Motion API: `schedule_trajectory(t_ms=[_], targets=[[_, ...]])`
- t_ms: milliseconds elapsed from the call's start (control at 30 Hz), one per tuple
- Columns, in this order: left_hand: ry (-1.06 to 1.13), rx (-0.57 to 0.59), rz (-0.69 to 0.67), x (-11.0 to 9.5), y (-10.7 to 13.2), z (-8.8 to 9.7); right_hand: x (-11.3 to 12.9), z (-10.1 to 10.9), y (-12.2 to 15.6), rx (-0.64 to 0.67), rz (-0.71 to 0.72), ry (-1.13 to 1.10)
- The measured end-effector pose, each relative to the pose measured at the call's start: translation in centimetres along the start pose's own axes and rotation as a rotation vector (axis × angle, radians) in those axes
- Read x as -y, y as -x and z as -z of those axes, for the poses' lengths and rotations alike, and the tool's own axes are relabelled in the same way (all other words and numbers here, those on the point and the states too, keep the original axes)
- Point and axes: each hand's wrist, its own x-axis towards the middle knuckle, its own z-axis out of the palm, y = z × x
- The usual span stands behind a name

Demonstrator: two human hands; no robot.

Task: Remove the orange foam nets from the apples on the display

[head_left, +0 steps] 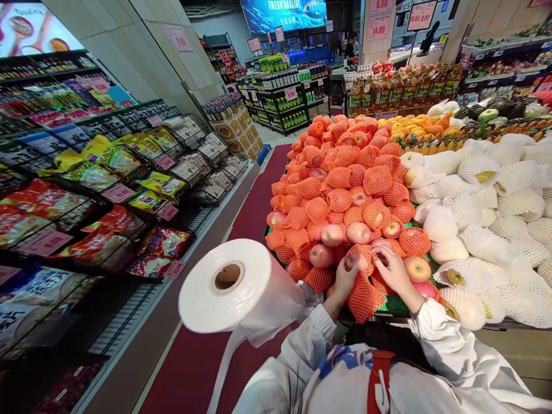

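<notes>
My left hand (346,277) is closed around the left side of an apple (363,259) wrapped in an orange foam net, at the front of the apple heap. Close by on the right, my right hand (393,269) has its fingers bent and pinched at the net's edge; the fingertips are partly hidden. An orange foam net (365,299) hangs below, between the wrists. Bare pinkish apples (332,236) lie just beyond my hands. To the right of my right hand sits a yellowish-red apple (417,268).
A large roll of clear plastic bags (271,282) stands left of my arms. Pears in white foam nets (487,230) fill the right side. Shelves of bagged goods (112,201) line the left, beyond a dark red floor strip (263,190). Oil bottles (401,89) stand behind.
</notes>
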Motion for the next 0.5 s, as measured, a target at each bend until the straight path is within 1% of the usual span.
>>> schedule_trajectory(t_ms=[33, 100, 167, 267, 333, 400, 467, 500], targets=[[-0.021, -0.015, -0.021, 0.0, 0.4, 0.0, 0.4, 0.0, -0.1, 0.012, -0.028, -0.02], [-0.082, -0.025, -0.082, 0.0, 1.2, 0.0, 1.2, -0.2, -0.1, -0.007, -0.077, -0.03], [-0.13, 0.002, -0.139, -0.3, 1.7, 0.2, 1.9, -0.8, -0.1, -0.026, -0.117, -0.031], [-0.091, 0.044, -0.177, -1.0, 1.7, 0.6, 2.4, -1.8, -0.1, -0.046, -0.151, -0.097], [-0.026, 0.081, -0.18, -1.4, 1.3, 0.8, 2.3, -2.4, -0.3, -0.12, -0.168, -0.215], [0.041, 0.166, -0.161, -1.5, 0.9, 0.7, 2.0, -2.7, -0.5, -0.171, -0.203, -0.331], [0.101, 0.252, -0.116, -1.1, 0.8, 0.7, 1.7, -2.6, -0.9, -0.162, -0.242, -0.372], [0.122, 0.272, -0.09, -0.8, 0.8, 0.7, 1.7, -2.5, -1.1, -0.145, -0.253, -0.365]])
